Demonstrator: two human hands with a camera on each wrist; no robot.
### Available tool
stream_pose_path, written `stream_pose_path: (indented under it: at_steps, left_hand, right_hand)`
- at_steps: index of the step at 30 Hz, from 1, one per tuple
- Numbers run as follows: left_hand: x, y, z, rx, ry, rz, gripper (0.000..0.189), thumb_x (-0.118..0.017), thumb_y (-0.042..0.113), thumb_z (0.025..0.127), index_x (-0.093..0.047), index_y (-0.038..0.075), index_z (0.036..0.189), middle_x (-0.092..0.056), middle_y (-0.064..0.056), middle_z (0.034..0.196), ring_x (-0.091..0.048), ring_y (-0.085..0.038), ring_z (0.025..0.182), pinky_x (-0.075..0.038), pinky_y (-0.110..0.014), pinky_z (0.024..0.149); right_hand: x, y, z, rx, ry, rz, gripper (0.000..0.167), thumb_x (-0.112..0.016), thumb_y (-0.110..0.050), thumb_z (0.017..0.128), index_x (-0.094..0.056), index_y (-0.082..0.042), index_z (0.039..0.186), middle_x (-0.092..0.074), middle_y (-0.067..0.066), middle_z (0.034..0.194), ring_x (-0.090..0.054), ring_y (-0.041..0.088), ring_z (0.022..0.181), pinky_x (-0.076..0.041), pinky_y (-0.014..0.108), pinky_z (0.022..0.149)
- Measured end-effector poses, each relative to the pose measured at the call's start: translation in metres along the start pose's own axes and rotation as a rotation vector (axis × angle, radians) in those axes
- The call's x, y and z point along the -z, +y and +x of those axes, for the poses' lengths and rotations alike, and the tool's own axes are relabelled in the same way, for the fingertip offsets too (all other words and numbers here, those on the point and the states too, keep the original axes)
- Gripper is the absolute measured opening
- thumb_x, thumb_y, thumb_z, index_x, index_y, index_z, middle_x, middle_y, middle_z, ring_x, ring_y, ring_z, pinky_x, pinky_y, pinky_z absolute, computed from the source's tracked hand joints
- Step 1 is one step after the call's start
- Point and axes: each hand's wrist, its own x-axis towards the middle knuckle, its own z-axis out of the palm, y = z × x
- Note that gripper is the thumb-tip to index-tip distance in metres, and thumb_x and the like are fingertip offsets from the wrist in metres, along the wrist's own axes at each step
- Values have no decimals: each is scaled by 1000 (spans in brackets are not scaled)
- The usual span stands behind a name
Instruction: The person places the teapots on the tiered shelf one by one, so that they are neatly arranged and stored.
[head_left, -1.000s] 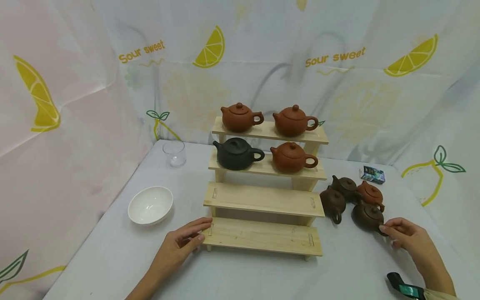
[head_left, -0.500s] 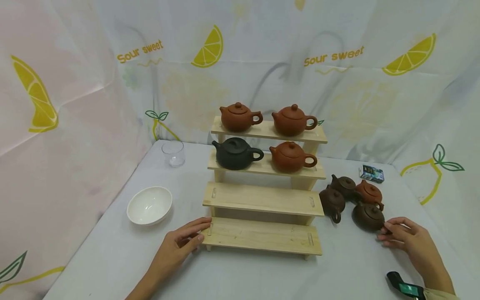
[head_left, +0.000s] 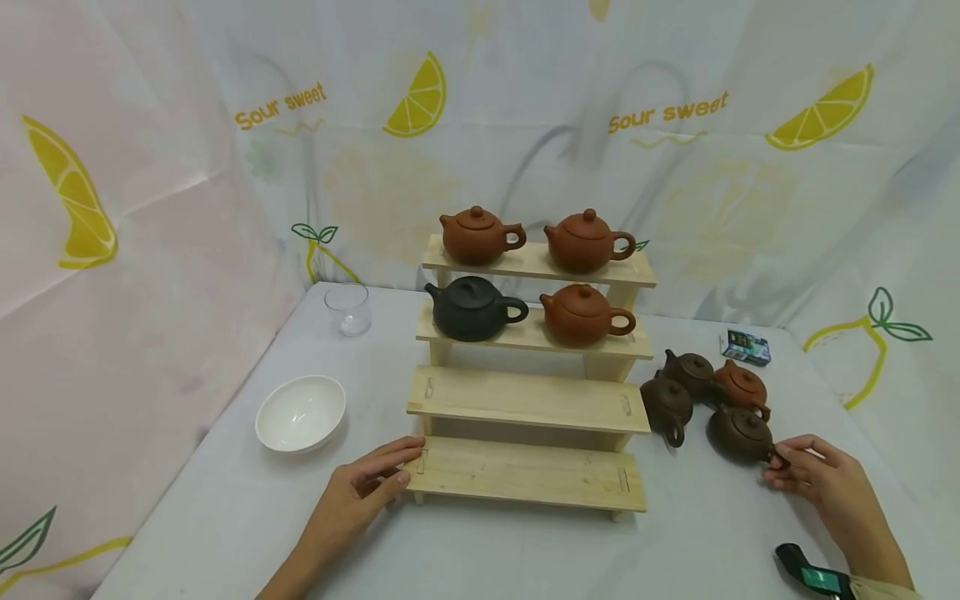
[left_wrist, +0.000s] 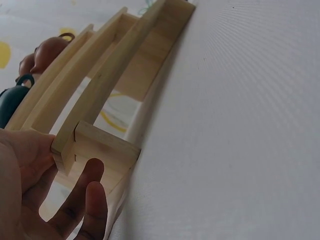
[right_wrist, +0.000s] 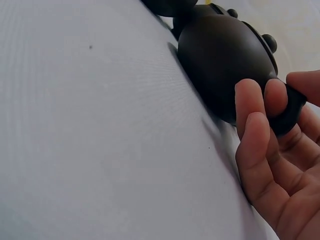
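Note:
My right hand [head_left: 821, 479] pinches the handle of a dark brown teapot [head_left: 738, 435] on the right of the table. In the right wrist view, thumb and fingers close on the handle [right_wrist: 290, 112], beside the round body. My left hand [head_left: 360, 496] holds the left end of the lowest board of a stepped wooden stand [head_left: 525, 475]. The left wrist view shows fingertips [left_wrist: 94, 167] by the leg under that board. Two reddish-brown teapots [head_left: 480, 237] stand on the top step; a black-green teapot [head_left: 471, 310] and a reddish-brown teapot [head_left: 581, 317] stand on the step below.
Close to the gripped teapot sit two more dark teapots [head_left: 666, 404] and a reddish-brown one [head_left: 742, 385]. A small box [head_left: 746, 347] lies behind them. On the left are a white bowl [head_left: 300, 414] and a clear glass [head_left: 348, 310].
My right hand's fingers have settled further around the teapot's handle, and the teapot has shifted very slightly. My left hand has stayed at the stand's end.

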Motion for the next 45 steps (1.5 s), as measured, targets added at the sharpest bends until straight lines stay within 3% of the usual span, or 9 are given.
stream_pose_path:
  at_steps: [6,14,21,25,36,45]
  left_hand:
    - [0,0,0,-9,2,4,32,-66,1,101,-70,3,132,-61,-12,143,-62,-17,105,-57,-32,69]
    - [1,1,-1,-16,-5,8,35,-65,-6,99,-70,3,132,-62,-13,143,-60,-6,99,-57,-33,67]
    - [1,0,-2,6,-7,18,31,-67,3,101,-71,5,132,-62,-11,143,-63,-17,105,-58,-34,69]
    - [0,-1,0,1,-6,24,31,-67,4,102,-71,7,133,-61,-9,144,-63,-15,110,-58,-34,70]
    - [-1,0,1,-21,-5,14,32,-66,1,101,-71,4,132,-62,-12,143,-64,-16,106,-57,-32,69]
    - [0,-2,1,-14,-2,26,32,-67,3,102,-70,5,133,-61,-10,144,-62,-13,118,-58,-33,73]
  right_hand:
    - [-1,3,1,41,-4,27,22,-57,-7,107,-73,-13,92,-69,3,82,-72,20,71,-59,30,65]
    - [-3,3,0,47,-2,71,25,-55,-4,108,-72,-11,91,-68,4,81,-71,20,70,-59,31,64]
    - [1,-1,-6,47,-6,153,35,-48,1,108,-73,-13,88,-68,4,79,-70,21,68,-59,31,64]
    - [1,-3,-8,76,-13,199,37,-46,3,108,-74,-12,89,-67,5,80,-70,21,68,-59,31,63]
    - [-3,-9,-12,56,20,191,37,-47,0,109,-74,-15,88,-67,3,79,-69,21,68,-59,30,64]
    - [-3,-8,-12,110,-4,206,37,-46,2,109,-75,-12,90,-67,6,79,-69,21,67,-59,30,64]
